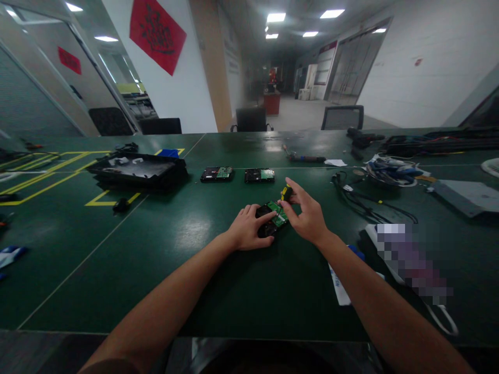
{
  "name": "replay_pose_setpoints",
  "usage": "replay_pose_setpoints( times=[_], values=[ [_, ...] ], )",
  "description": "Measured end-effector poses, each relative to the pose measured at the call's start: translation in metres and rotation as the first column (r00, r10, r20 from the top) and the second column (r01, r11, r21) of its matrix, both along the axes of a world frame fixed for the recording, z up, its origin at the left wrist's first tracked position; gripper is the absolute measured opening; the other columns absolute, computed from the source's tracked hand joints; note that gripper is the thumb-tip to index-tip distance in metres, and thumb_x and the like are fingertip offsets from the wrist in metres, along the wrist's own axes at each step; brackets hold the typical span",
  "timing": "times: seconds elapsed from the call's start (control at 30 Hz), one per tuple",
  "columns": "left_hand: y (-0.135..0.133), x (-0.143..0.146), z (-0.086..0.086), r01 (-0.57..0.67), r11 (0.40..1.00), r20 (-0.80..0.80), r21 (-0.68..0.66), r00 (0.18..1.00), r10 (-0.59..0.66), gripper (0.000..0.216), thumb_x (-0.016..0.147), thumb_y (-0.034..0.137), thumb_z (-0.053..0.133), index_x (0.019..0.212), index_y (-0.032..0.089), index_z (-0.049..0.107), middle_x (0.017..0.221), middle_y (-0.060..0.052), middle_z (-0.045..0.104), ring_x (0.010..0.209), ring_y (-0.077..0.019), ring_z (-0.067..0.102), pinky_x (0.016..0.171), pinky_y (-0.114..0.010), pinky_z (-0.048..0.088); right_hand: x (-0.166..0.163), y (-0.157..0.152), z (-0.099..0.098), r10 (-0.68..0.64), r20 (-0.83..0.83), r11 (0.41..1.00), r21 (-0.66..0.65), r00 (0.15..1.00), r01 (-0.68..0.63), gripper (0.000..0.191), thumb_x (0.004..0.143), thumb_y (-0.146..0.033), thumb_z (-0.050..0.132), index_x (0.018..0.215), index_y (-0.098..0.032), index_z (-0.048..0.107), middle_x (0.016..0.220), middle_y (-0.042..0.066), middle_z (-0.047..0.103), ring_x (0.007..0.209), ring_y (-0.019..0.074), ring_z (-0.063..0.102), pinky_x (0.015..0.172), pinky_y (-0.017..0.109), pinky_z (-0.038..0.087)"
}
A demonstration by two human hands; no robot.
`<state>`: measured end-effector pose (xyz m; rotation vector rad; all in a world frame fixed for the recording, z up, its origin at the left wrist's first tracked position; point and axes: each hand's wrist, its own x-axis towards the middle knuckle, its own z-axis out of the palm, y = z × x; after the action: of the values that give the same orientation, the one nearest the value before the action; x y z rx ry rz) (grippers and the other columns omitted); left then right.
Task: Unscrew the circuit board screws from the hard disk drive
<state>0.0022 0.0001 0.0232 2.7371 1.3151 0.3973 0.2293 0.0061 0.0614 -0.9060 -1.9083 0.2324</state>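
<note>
A hard drive [266, 228] with a green circuit board lies on the table in front of me, circuit side up. My left hand [247, 228] grips it from the left, thumb along the near edge and index finger stretched over the board. Between the thumb and fingers of my right hand [307, 214] is a screwdriver with a short yellow and black handle [286, 194]. It stands nearly upright over the board's right part; its tip is too small to make out. Two similar drives, a left one [217, 174] and a right one [259, 175], lie farther back.
Back left stands a black open tray [140, 169] with small white pieces inside. To the right are black cables [358, 200], a bundle of wires [392, 170], a grey metal box [463, 197] and a blurred-out phone-like object [409, 259]. A pen-like tool [307, 158] lies toward the back.
</note>
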Motion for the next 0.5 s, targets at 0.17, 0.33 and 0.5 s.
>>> replay_pose_setpoints(
  times=[0.17,0.33,0.5],
  values=[
    [-0.0001,0.0006,-0.0001,-0.004,1.000,-0.007,-0.001,1.000,0.004,0.084,0.082,0.069,0.066,0.156,0.036,0.043,0.142,-0.015,0.038,0.125,-0.0398,0.044,0.103,-0.056,0.042,-0.0014,0.0022,-0.0002,-0.039,0.021,0.997,0.069,0.999,0.037,0.058,0.095,-0.034,0.063,0.150,-0.031,0.046,0.121,0.009,0.068,0.097,0.0256,0.069,0.088,0.047,0.062],
    [0.0005,0.0006,-0.0018,0.000,1.000,0.006,0.005,1.000,0.000,0.084,0.082,0.068,0.066,0.156,0.036,0.042,0.143,-0.015,0.038,0.124,-0.0399,0.044,0.103,-0.056,0.042,0.0032,0.0021,-0.0012,-0.001,-0.047,1.000,0.018,0.999,0.002,0.058,0.097,-0.031,0.060,0.152,-0.032,0.042,0.125,0.008,0.068,0.098,0.0245,0.072,0.095,0.047,0.061],
    [0.0010,0.0007,-0.0019,0.008,1.000,0.004,0.012,1.000,-0.008,0.084,0.082,0.068,0.066,0.156,0.037,0.042,0.142,-0.015,0.038,0.125,-0.0397,0.043,0.104,-0.055,0.042,0.0033,0.0035,-0.0029,-0.045,-0.050,0.996,0.075,0.998,0.048,0.056,0.094,-0.033,0.067,0.147,-0.031,0.048,0.119,0.009,0.068,0.093,0.0248,0.070,0.089,0.047,0.062]
  ],
)
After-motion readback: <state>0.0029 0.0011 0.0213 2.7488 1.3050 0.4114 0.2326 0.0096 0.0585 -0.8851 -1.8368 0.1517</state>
